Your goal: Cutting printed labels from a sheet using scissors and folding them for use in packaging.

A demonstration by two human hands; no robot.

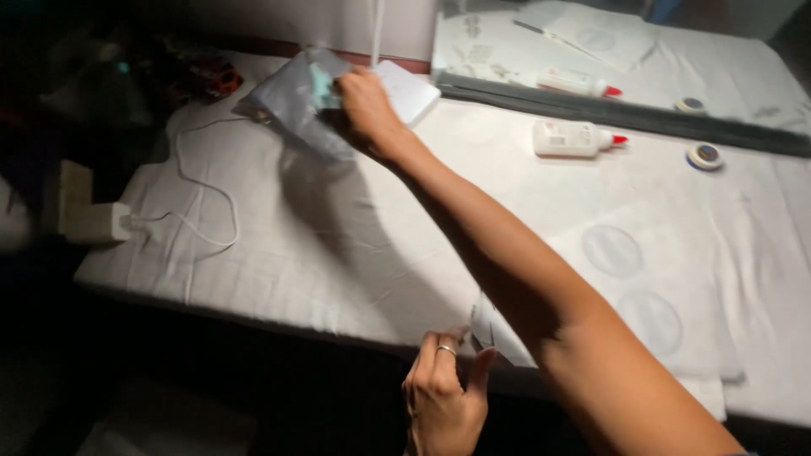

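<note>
My right hand (367,105) reaches far across the table to its back left and grips a crumpled grey plastic bag (291,97) with something teal at its top. The bag is blurred and lifted a little off the white cloth. My left hand (441,401), with a ring on one finger, is at the near table edge. It pinches the lifted corner of a white paper sheet (667,253) that has circles drawn on it. My right forearm crosses over that sheet.
A white glue bottle with a red cap (574,138) and a tape roll (704,155) lie at the back right, in front of a mirror (608,42). A white lamp base (410,91) sits by the bag. A charger (97,224) and its cable (207,190) lie at the left.
</note>
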